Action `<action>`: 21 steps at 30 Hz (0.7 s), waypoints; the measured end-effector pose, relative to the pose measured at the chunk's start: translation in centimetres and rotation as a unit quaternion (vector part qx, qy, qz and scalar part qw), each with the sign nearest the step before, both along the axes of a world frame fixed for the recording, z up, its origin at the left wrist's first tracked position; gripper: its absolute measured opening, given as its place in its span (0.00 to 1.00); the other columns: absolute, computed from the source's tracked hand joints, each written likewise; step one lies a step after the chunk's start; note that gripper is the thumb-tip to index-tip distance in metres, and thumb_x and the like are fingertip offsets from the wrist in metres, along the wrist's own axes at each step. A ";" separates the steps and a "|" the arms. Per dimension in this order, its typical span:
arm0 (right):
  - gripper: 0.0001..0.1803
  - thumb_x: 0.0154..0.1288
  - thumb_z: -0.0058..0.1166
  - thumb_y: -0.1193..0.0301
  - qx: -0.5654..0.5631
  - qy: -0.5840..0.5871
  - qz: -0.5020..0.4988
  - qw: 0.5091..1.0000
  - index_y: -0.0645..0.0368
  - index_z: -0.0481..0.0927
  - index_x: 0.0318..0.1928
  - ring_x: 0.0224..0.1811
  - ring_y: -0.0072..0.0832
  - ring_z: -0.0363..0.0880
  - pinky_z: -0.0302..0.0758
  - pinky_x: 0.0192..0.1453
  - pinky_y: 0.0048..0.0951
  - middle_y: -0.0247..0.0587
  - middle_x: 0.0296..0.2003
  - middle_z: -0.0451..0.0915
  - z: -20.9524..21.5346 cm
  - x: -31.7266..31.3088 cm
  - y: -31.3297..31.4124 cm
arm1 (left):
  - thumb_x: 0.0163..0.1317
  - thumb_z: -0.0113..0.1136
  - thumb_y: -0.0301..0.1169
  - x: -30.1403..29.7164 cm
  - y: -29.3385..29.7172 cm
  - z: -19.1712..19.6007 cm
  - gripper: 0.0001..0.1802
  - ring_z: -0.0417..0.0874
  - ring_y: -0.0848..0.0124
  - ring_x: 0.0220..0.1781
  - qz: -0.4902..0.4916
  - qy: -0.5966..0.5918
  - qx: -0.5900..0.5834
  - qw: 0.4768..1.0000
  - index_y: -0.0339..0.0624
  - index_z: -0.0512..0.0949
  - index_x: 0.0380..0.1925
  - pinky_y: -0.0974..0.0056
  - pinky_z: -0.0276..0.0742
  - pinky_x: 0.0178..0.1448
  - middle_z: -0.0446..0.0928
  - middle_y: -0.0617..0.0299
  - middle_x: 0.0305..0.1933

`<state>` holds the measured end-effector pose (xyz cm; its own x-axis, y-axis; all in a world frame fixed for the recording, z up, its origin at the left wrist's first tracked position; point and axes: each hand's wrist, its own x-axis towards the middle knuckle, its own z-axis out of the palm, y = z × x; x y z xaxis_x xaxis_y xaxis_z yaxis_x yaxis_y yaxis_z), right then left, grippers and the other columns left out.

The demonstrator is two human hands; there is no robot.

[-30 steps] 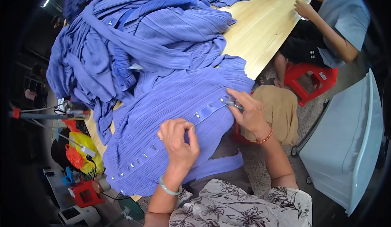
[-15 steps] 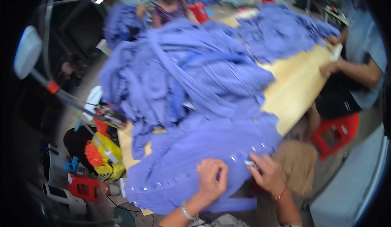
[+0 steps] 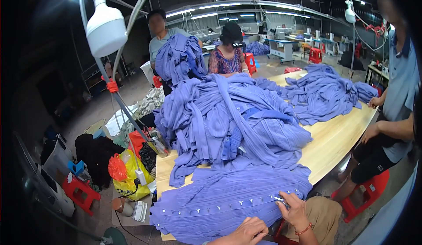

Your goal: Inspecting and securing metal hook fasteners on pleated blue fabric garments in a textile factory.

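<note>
At the bottom centre we see one ribbed blue garment (image 3: 228, 201) spread flat on the wooden table (image 3: 338, 139), its single row of snaps running toward our right hand (image 3: 293, 208), which pinches a small metal tool (image 3: 278, 198). Our left hand (image 3: 246, 233) rests curled on the cloth. Two heaps (image 3: 228, 117) lie behind.
</note>
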<state>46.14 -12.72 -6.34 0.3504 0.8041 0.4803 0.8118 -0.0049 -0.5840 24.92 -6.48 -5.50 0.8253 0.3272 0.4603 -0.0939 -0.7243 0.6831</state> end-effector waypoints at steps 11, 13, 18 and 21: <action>0.20 0.59 0.68 0.66 0.001 -0.056 0.007 0.998 0.53 0.83 0.52 0.30 0.41 0.81 0.76 0.32 0.38 0.41 0.30 0.79 2.8 -2.0 1.0 | 0.63 0.60 0.25 -6.0 0.9 1.9 0.01 0.76 0.63 0.42 -0.011 0.076 0.000 0.997 0.43 0.78 0.34 0.60 0.67 0.48 0.77 0.63 0.35; 0.19 0.58 0.68 0.69 0.001 -0.047 0.011 0.999 0.56 0.84 0.50 0.29 0.38 0.81 0.76 0.33 0.34 0.42 0.29 0.80 3.6 -2.6 1.3 | 0.62 0.61 0.26 -7.5 1.4 2.1 0.02 0.76 0.63 0.41 0.006 0.066 0.008 0.998 0.43 0.78 0.34 0.59 0.69 0.47 0.77 0.63 0.34; 0.19 0.60 0.67 0.64 -0.002 -0.065 0.021 0.998 0.52 0.84 0.52 0.30 0.39 0.82 0.77 0.34 0.37 0.40 0.30 0.80 4.9 -2.9 2.2 | 0.58 0.63 0.27 -12.2 2.8 0.5 0.02 0.78 0.59 0.36 0.119 0.040 0.011 0.992 0.45 0.79 0.31 0.57 0.71 0.44 0.78 0.62 0.31; 0.19 0.60 0.68 0.66 0.003 -0.055 0.035 0.998 0.56 0.84 0.52 0.30 0.36 0.81 0.77 0.35 0.34 0.44 0.30 0.81 6.2 -3.0 3.6 | 0.58 0.65 0.25 -14.7 3.2 0.0 0.02 0.79 0.61 0.39 0.174 0.091 0.002 0.981 0.42 0.80 0.31 0.59 0.73 0.48 0.81 0.61 0.33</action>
<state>43.19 -9.14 -0.10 0.2389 0.8213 0.5181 0.8693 0.0569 -0.4910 10.27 -3.30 -5.52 0.7322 0.6021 0.3183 0.2824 -0.6937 0.6625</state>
